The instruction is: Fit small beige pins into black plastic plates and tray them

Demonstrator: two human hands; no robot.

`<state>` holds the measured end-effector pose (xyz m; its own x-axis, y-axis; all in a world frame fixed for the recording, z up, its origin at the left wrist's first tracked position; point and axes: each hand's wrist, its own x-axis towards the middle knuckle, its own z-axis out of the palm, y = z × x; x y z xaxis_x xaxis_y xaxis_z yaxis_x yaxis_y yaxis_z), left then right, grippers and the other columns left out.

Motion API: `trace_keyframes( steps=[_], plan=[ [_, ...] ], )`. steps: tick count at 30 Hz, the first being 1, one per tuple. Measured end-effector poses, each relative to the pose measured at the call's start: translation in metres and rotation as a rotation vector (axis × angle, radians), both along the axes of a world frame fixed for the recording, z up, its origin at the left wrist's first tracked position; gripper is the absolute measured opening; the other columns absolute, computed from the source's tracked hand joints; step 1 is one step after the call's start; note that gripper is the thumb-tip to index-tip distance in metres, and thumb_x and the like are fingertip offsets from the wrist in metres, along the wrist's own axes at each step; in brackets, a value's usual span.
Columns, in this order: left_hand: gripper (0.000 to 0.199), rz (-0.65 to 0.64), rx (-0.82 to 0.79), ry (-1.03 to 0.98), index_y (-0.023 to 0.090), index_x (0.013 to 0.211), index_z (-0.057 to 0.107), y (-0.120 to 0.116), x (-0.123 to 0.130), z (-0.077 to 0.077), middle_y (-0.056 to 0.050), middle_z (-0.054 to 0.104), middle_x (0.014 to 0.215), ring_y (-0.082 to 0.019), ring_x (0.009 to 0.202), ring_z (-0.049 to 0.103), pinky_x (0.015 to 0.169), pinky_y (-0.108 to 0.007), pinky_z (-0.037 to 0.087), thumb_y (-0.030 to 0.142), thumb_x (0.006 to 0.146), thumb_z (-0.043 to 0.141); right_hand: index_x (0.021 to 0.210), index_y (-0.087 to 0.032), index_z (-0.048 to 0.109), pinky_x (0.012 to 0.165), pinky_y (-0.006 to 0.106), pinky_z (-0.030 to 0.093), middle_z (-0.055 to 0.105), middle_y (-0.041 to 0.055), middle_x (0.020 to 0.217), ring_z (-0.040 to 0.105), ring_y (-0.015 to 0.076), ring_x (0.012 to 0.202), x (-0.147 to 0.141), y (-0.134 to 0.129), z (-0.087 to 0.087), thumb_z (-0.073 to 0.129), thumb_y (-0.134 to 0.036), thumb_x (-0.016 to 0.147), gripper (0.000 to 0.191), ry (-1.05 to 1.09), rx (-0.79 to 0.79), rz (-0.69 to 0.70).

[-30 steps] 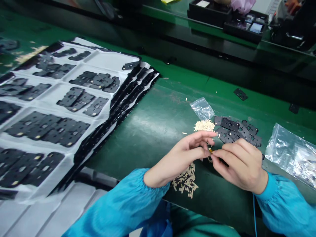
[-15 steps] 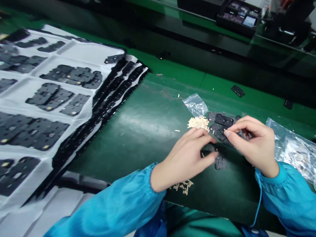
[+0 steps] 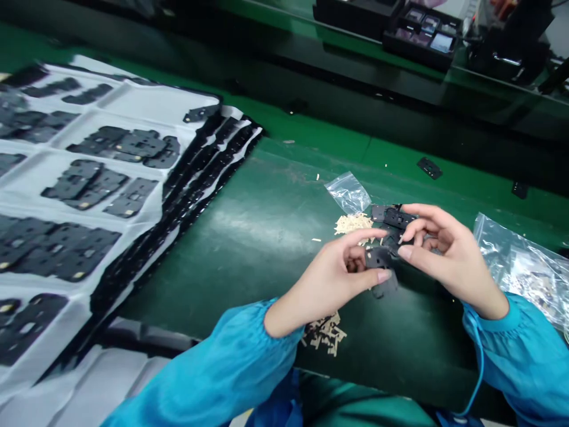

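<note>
My left hand (image 3: 331, 276) has a flat black plate (image 3: 377, 257) with cut-outs between its thumb and curled fingers, its index finger stretched out over it. The lower part of the plate is smeared by motion. Close by on the right, my right hand (image 3: 444, 249) has thumb and fingers apart, fingertips beside the plate; I make out nothing held there. Behind the fingertips lies a group of similar black plates (image 3: 391, 216), partly hidden by the right hand. A heap of small cream strips (image 3: 352, 223) lies just beyond my left index finger.
Stacked white trays (image 3: 146, 101) of black plates fill the left. A small clear bag (image 3: 349, 193) lies behind the strips, a larger clear bag (image 3: 502, 249) at right. Tan scraps (image 3: 326, 335) lie near the front edge. A loose plate (image 3: 429, 168) lies farther back.
My left hand has closed on the black plate, which lay flat on the table before. The fingers of my right hand have parted from a pinch. The view has shifted slightly.
</note>
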<state>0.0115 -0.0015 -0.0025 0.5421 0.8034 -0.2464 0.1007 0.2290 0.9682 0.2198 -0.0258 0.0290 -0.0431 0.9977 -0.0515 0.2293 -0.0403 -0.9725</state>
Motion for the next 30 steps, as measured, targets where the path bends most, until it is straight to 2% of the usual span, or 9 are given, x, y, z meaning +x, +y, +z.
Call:
trace_keyframes(
  steps=[2, 5, 9, 12, 14, 18, 23, 26, 30],
  plan=[
    [0.058, 0.129, -0.126, -0.166, 0.022, 0.132, 0.063, 0.002, -0.002, 0.003, -0.001, 0.075, 0.089, -0.015, 0.071, 0.065, 0.066, -0.027, 0.054, 0.024, 0.077, 0.083, 0.141, -0.025, 0.055, 0.061, 0.029, 0.050, 0.070, 0.0029, 0.101, 0.062, 0.0155, 0.075, -0.001, -0.003, -0.001, 0.078, -0.023, 0.083, 0.062, -0.049, 0.039, 0.074],
    [0.033, 0.245, -0.156, -0.208, 0.019, 0.107, 0.076, 0.005, -0.004, 0.007, -0.002, 0.074, 0.088, -0.011, 0.068, 0.061, 0.060, -0.020, 0.049, 0.022, 0.075, 0.085, 0.150, -0.028, 0.046, 0.080, 0.035, 0.056, 0.070, 0.0063, 0.122, 0.066, 0.0218, 0.102, -0.005, -0.010, -0.003, 0.074, -0.012, 0.082, 0.076, -0.221, 0.292, 0.188],
    [0.028, 0.189, -0.178, -0.169, 0.020, 0.105, 0.079, 0.005, -0.009, 0.009, 0.001, 0.066, 0.069, -0.007, 0.054, 0.049, 0.049, -0.018, 0.039, 0.031, 0.080, 0.083, 0.142, -0.030, 0.057, 0.090, 0.039, 0.057, 0.078, 0.0022, 0.109, 0.071, 0.0212, 0.099, -0.016, -0.017, -0.009, 0.070, -0.004, 0.084, 0.065, -0.335, 0.528, 0.130],
    [0.050, 0.192, -0.162, -0.217, 0.027, 0.125, 0.073, 0.004, -0.011, 0.004, 0.005, 0.060, 0.068, -0.009, 0.058, 0.050, 0.056, -0.020, 0.043, 0.029, 0.077, 0.087, 0.126, -0.029, 0.068, 0.074, 0.034, 0.061, 0.080, 0.0006, 0.093, 0.074, 0.0187, 0.080, -0.022, -0.016, -0.013, 0.074, -0.011, 0.086, 0.044, -0.080, 0.306, -0.193],
    [0.049, 0.189, -0.072, -0.197, 0.028, 0.121, 0.076, 0.002, -0.009, -0.001, 0.002, 0.062, 0.077, -0.010, 0.065, 0.053, 0.060, -0.021, 0.046, 0.025, 0.074, 0.089, 0.122, -0.028, 0.069, 0.064, 0.031, 0.060, 0.079, -0.0007, 0.085, 0.072, 0.0165, 0.067, -0.024, -0.013, -0.014, 0.080, -0.017, 0.083, 0.042, 0.155, 0.092, -0.316],
    [0.007, 0.298, 0.150, -0.176, 0.025, 0.088, 0.085, 0.000, -0.002, -0.005, -0.004, 0.069, 0.100, -0.015, 0.085, 0.061, 0.073, -0.025, 0.051, 0.023, 0.083, 0.081, 0.119, -0.025, 0.071, 0.052, 0.024, 0.054, 0.073, -0.0059, 0.067, 0.062, 0.0108, 0.052, -0.030, -0.009, -0.016, 0.087, -0.022, 0.075, 0.047, 0.396, -0.142, -0.305],
    [0.008, 0.366, 0.196, -0.215, 0.024, 0.081, 0.083, -0.001, -0.001, -0.004, -0.003, 0.072, 0.094, -0.017, 0.091, 0.067, 0.076, -0.025, 0.055, 0.020, 0.085, 0.078, 0.118, -0.022, 0.072, 0.050, 0.022, 0.052, 0.069, -0.0067, 0.059, 0.058, 0.0099, 0.051, -0.041, -0.014, -0.028, 0.088, -0.027, 0.072, 0.049, 0.426, -0.286, -0.228],
    [0.008, 0.404, 0.225, -0.124, 0.022, 0.087, 0.082, -0.001, -0.003, -0.005, -0.003, 0.076, 0.088, -0.014, 0.077, 0.066, 0.067, -0.023, 0.053, 0.023, 0.089, 0.075, 0.120, -0.023, 0.071, 0.051, 0.023, 0.054, 0.076, -0.0013, 0.076, 0.065, 0.0138, 0.063, -0.038, -0.010, -0.032, 0.089, -0.031, 0.070, 0.054, 0.402, -0.286, -0.251],
    [0.010, 0.463, 0.217, -0.059, 0.020, 0.089, 0.079, 0.004, -0.006, -0.003, 0.001, 0.069, 0.065, -0.010, 0.057, 0.058, 0.055, -0.021, 0.048, 0.027, 0.089, 0.071, 0.096, -0.019, 0.079, 0.047, 0.022, 0.048, 0.078, 0.0040, 0.083, 0.066, 0.0150, 0.067, -0.024, -0.001, -0.028, 0.085, -0.034, 0.072, 0.029, 0.196, -0.208, -0.335]
  ],
)
